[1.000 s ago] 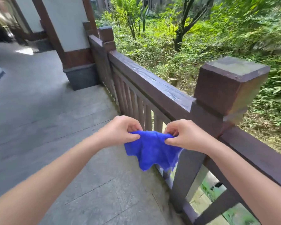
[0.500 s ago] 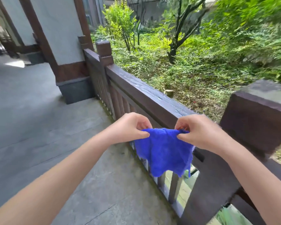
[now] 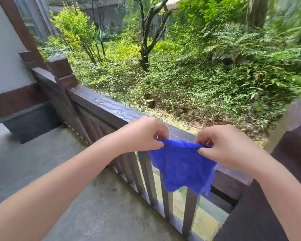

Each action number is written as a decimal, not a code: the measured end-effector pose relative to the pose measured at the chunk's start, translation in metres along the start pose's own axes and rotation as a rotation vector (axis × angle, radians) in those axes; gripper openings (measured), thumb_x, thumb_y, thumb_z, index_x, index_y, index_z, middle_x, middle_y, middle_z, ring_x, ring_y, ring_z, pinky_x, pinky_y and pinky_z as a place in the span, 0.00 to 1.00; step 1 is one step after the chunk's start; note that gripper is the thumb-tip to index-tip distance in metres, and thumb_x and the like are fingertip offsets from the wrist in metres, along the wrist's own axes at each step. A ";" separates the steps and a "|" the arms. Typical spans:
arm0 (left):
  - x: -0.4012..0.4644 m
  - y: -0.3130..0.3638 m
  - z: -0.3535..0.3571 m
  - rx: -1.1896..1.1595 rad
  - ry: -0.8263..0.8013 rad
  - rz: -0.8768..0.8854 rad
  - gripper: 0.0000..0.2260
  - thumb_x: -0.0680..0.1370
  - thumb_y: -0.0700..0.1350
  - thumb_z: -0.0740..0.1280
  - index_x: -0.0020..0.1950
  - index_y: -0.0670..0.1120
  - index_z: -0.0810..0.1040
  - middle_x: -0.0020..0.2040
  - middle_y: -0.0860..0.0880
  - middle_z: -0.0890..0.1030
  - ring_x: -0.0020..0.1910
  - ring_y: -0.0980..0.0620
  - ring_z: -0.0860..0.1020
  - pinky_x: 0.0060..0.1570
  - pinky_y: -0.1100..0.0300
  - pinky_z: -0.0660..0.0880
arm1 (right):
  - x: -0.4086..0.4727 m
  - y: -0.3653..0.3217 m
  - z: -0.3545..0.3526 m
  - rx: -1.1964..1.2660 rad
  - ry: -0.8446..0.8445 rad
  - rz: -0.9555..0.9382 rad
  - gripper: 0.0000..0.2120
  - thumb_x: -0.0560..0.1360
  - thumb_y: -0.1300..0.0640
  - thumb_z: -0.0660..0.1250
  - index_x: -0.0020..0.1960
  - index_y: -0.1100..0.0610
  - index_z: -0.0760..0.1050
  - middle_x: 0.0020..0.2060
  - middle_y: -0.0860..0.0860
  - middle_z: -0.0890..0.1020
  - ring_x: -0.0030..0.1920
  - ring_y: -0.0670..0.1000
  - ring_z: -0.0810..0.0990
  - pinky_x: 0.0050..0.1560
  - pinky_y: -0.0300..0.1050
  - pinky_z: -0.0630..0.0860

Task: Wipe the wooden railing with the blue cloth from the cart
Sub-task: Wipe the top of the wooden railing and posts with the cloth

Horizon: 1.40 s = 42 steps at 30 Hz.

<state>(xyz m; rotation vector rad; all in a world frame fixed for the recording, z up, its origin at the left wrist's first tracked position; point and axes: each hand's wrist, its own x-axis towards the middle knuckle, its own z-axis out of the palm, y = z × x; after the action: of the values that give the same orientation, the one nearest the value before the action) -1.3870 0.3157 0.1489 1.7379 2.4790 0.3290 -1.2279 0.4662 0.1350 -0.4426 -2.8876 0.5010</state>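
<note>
A blue cloth [image 3: 182, 166] hangs spread between both hands, right in front of the dark wooden railing [image 3: 102, 106]. My left hand [image 3: 144, 134] pinches its upper left corner. My right hand [image 3: 222, 145] pinches the upper right corner. The cloth's top edge is level with the top rail, which looks wet and shiny and runs from the far left post down to the right. The lower part of the cloth covers some balusters. No cart is in view.
A square post [image 3: 62, 70] rises at the far end of the railing and a larger post [image 3: 292, 146] stands close at the right. A white pillar with a grey base [image 3: 31, 120] is at the left. Grey stone floor [image 3: 42, 162] lies below; garden bushes beyond.
The view has swung right and up toward the garden. Both hands have carried the cloth up to the height of the top rail, still stretched between them.
</note>
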 end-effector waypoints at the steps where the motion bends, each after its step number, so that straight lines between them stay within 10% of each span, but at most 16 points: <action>1: 0.008 -0.004 0.002 -0.003 -0.014 0.019 0.06 0.69 0.43 0.66 0.42 0.53 0.79 0.30 0.62 0.74 0.31 0.67 0.72 0.34 0.65 0.72 | 0.002 0.000 0.001 0.002 -0.012 0.036 0.05 0.68 0.56 0.66 0.38 0.46 0.74 0.33 0.41 0.76 0.41 0.50 0.76 0.43 0.50 0.77; 5: 0.037 -0.015 0.013 -0.039 -0.090 0.129 0.05 0.69 0.43 0.67 0.43 0.51 0.80 0.34 0.58 0.79 0.33 0.67 0.74 0.31 0.73 0.69 | 0.002 0.005 0.002 0.006 -0.055 0.171 0.05 0.68 0.58 0.65 0.39 0.48 0.76 0.34 0.42 0.77 0.41 0.49 0.76 0.43 0.53 0.78; 11: 0.075 -0.021 0.025 -0.066 -0.191 0.416 0.06 0.69 0.43 0.67 0.44 0.52 0.80 0.36 0.56 0.80 0.37 0.55 0.78 0.39 0.59 0.76 | -0.015 0.005 0.004 0.001 -0.022 0.430 0.08 0.68 0.60 0.64 0.37 0.48 0.75 0.33 0.41 0.75 0.37 0.41 0.73 0.41 0.47 0.75; 16: 0.114 -0.011 0.029 -0.067 -0.209 0.602 0.07 0.69 0.41 0.67 0.44 0.48 0.80 0.34 0.55 0.77 0.30 0.61 0.72 0.33 0.62 0.71 | -0.009 0.004 0.005 -0.154 -0.012 0.639 0.06 0.68 0.63 0.60 0.39 0.53 0.72 0.36 0.48 0.76 0.43 0.52 0.74 0.41 0.49 0.74; 28: 0.200 0.006 0.076 0.052 -0.264 0.463 0.09 0.73 0.38 0.64 0.51 0.44 0.78 0.50 0.45 0.81 0.52 0.43 0.78 0.50 0.49 0.77 | 0.055 0.067 0.032 -0.388 0.014 0.872 0.11 0.70 0.71 0.59 0.49 0.61 0.73 0.52 0.59 0.78 0.52 0.60 0.78 0.41 0.49 0.70; 33: 0.161 0.002 0.119 -0.013 0.214 0.544 0.22 0.79 0.46 0.56 0.72 0.42 0.61 0.74 0.43 0.64 0.73 0.45 0.61 0.71 0.47 0.59 | 0.023 0.061 0.088 -0.367 0.420 0.666 0.20 0.74 0.66 0.59 0.65 0.62 0.68 0.69 0.60 0.69 0.71 0.60 0.64 0.69 0.55 0.66; 42: 0.138 0.000 0.164 0.058 0.012 0.636 0.25 0.78 0.51 0.46 0.75 0.48 0.55 0.77 0.47 0.55 0.76 0.50 0.53 0.73 0.52 0.50 | 0.011 0.069 0.136 -0.362 0.296 0.804 0.27 0.79 0.47 0.47 0.74 0.60 0.51 0.75 0.56 0.55 0.75 0.53 0.51 0.75 0.48 0.48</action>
<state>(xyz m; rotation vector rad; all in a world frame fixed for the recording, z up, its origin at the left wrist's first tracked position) -1.4016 0.4646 -0.0043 2.5164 1.8865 0.3081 -1.2503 0.4913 -0.0140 -1.5972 -2.4062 -0.0169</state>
